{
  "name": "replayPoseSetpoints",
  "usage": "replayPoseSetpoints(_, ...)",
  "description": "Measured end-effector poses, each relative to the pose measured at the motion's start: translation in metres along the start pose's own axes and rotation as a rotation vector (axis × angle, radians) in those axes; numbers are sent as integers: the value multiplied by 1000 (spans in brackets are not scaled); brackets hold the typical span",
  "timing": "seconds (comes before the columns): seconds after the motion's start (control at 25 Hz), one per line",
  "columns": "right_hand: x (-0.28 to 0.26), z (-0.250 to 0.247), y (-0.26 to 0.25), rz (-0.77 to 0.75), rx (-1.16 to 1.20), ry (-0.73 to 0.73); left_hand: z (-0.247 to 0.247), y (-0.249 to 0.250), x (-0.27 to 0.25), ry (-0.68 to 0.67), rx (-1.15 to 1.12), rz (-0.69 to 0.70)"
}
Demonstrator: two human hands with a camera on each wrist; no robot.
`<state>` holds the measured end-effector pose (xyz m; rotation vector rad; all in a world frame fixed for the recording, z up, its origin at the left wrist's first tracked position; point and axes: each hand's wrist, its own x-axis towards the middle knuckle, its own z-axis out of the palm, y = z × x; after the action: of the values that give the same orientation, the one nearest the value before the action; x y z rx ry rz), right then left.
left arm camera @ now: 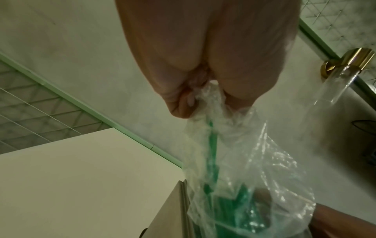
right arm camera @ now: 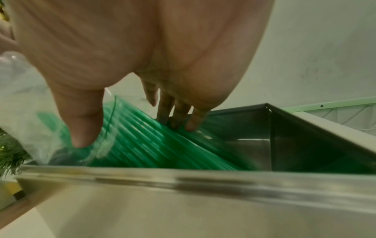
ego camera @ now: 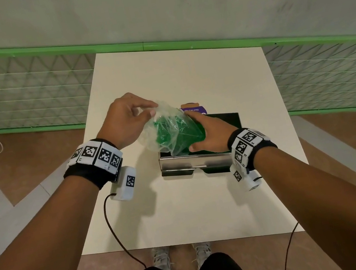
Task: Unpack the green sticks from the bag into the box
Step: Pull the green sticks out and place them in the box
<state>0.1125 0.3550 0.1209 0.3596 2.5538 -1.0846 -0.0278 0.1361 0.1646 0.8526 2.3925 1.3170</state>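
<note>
The cream rectangular desk [ego camera: 184, 205] stands on a brown-and-grey tiled floor [ego camera: 22, 162]. On it sits an open shiny steel rectangular box [ego camera: 196, 163]. Just behind the box lies a purple-labelled packet [ego camera: 192, 108].

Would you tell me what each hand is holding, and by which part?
The left hand pinches the bag by its bunched upper end; the right hand grips the green sticks across the bundle, over the box.
</note>
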Motion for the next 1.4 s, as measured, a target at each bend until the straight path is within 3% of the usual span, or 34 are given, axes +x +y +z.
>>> replayPoseSetpoints(0.4,3,14,0,-107,-180,13,-13,-2,-9,225,-112,-117)
replayPoseSetpoints(0.6,9,20,-12,-163,-159,35,-4,-18,-16,-9,-95,-183)
replayPoseSetpoints(0.72,13,22,-15,-189,-172,14,10,-23,-18,-24,-153,-184)
replayPoseSetpoints(0.8,14,23,-15,-218,-141,18,22,-20,-16,-97,-253,-189)
replayPoseSetpoints(0.96,17,25,-17,-283,-122,45,29,-10,-8,-125,-550,-343)
replayPoseSetpoints(1.08,22,26,-17,-280,-102,39,23,-9,-5,-90,-512,-301)
replayPoseSetpoints(1.4,24,30,-17,-231,-111,29,-9,-20,1,154,-539,-248)
